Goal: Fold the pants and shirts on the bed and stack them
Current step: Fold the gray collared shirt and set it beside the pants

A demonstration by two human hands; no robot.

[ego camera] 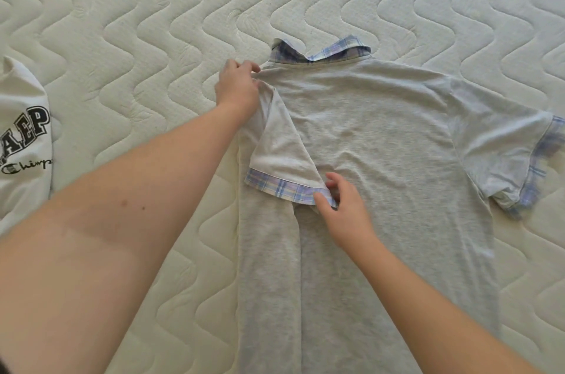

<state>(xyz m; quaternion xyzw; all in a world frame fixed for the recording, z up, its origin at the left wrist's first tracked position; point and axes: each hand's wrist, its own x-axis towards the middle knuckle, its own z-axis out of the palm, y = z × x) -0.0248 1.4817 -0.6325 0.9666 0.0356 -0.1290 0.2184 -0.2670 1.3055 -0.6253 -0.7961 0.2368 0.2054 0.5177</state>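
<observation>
Spread flat on the quilted mattress (153,22), right of centre: a grey shirt (382,135) with plaid collar (321,51) at the far end, left side folded inward along its length. Left sleeve (281,159) turned over onto the body, plaid cuff toward the near side. Left hand (237,87) pinching the shoulder fabric by the collar. Right hand (342,205) pinching the folded sleeve's cuff corner between thumb and fingers. Right sleeve (513,156) lying out flat. At the left edge, a white garment (21,135) with black lettering.
</observation>
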